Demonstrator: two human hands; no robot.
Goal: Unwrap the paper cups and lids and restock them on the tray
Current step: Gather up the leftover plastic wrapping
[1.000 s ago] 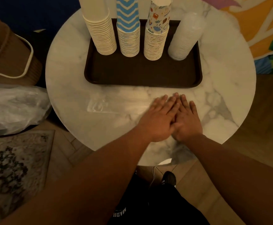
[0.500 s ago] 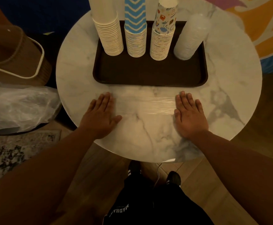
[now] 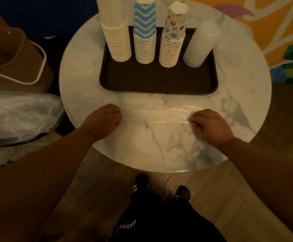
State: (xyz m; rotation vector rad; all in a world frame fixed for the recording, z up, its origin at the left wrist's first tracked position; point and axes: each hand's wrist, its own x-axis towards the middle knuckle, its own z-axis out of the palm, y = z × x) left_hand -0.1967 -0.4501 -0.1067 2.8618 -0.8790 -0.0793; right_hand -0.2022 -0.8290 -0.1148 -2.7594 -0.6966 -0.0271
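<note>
Paper cups standing in three stacks along the far side of the dark brown tray [image 3: 158, 81]: a plain cream stack [image 3: 116, 32] at the left, a blue chevron stack [image 3: 144, 32] next to it, a stack with small printed pictures [image 3: 172, 37] after that. Leaning at the right end of the row, a stack of clear lids [image 3: 200, 44], tilting toward the tray's right rim. Filling only the far strip of the tray; near half lying bare.

Lying flat on the round marble table [image 3: 159, 145], just in front of the tray's near rim, a clear plastic wrapper [image 3: 158, 113], stretching sideways between both hands. Left hand [image 3: 102, 120] curling its fingers down onto the wrapper's left end, knuckles up, fingertips tucked under and hidden; seeming to pinch the film there. Right hand [image 3: 210, 125] doing likewise at the right end, fingers bent over crinkled plastic. Hands sitting well apart, film pulled fairly smooth between them.

Open marble showing between the wrapper and the table's near edge, and more to the right of the tray. Table edge running close to the left wrist. Off the table to the left, a brown woven basket [image 3: 16, 62] with a pale rim, and nearer, a heap of crumpled clear plastic [image 3: 20, 116] on the floor. Below the table edge, two black shoes [image 3: 140, 183] on wooden flooring.
</note>
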